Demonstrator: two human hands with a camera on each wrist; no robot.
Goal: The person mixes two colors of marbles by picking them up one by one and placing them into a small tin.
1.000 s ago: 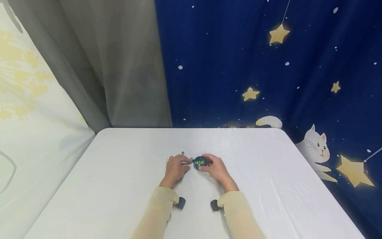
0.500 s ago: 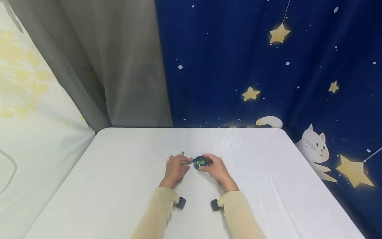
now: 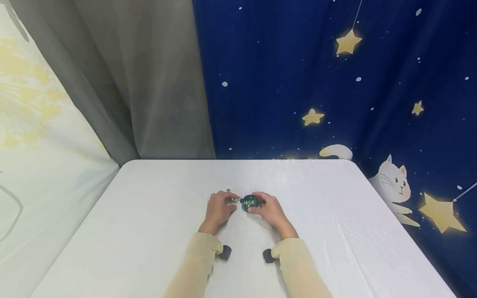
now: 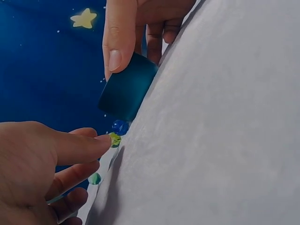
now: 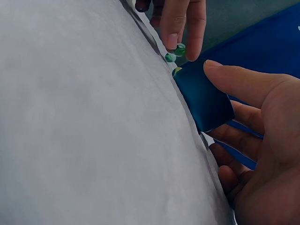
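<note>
A small dark teal cup (image 4: 129, 89) stands on the table, and yellow-green marbles show inside it in the head view. My right hand (image 3: 271, 210) grips the cup, thumb on the near side and fingers round the far side. Just left of the cup lies a blue marble (image 4: 120, 127). My left hand (image 3: 219, 209) is beside it, thumb and forefinger apart; a fingertip is right at a yellow-green marble (image 4: 115, 139). A green marble (image 4: 94, 178) sits farther left, close by the other fingers. The left hand partly hides the loose marbles.
A white cloth covers the table (image 3: 149, 248). Behind its far edge hang a grey curtain (image 3: 167, 82) and a blue star-patterned curtain (image 3: 268, 82). Black blocks, such as the left one (image 3: 225, 253), sit at both sleeve cuffs.
The left fingertips have drawn slightly left and lifted a little, so the marble beneath them shows more. The right hand and the cup have stayed put.
</note>
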